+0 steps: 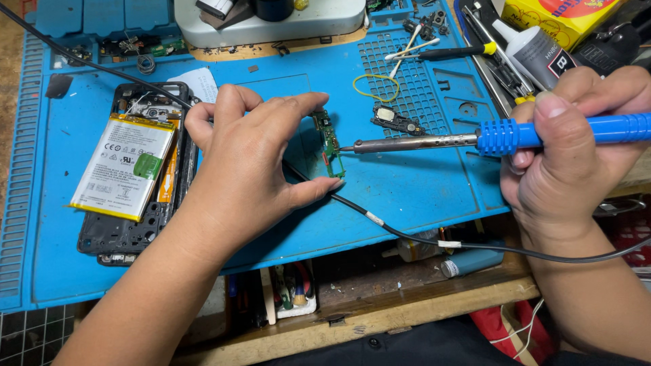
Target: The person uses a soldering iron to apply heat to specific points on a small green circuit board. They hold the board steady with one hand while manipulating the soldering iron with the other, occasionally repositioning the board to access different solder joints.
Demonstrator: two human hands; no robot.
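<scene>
On blue mat (420, 190): left hand (247, 159) fingers spread, pinning green circuit strip (330, 146).
Right hand (566, 152): fingers clamped on soldering iron (475, 139); keep tip steady, touch briefly.

My left hand (247, 159) lies palm down, the back of it facing up, fingers spread and slightly curled. The forefinger stretches out to the right, the thumb points right below it, and a gap stays open between the two. My left forearm runs down to the lower left. My right hand (573, 146) is closed in a fist-like grip, thumb on top, nail facing up. My right forearm runs down to the lower right corner.
</scene>
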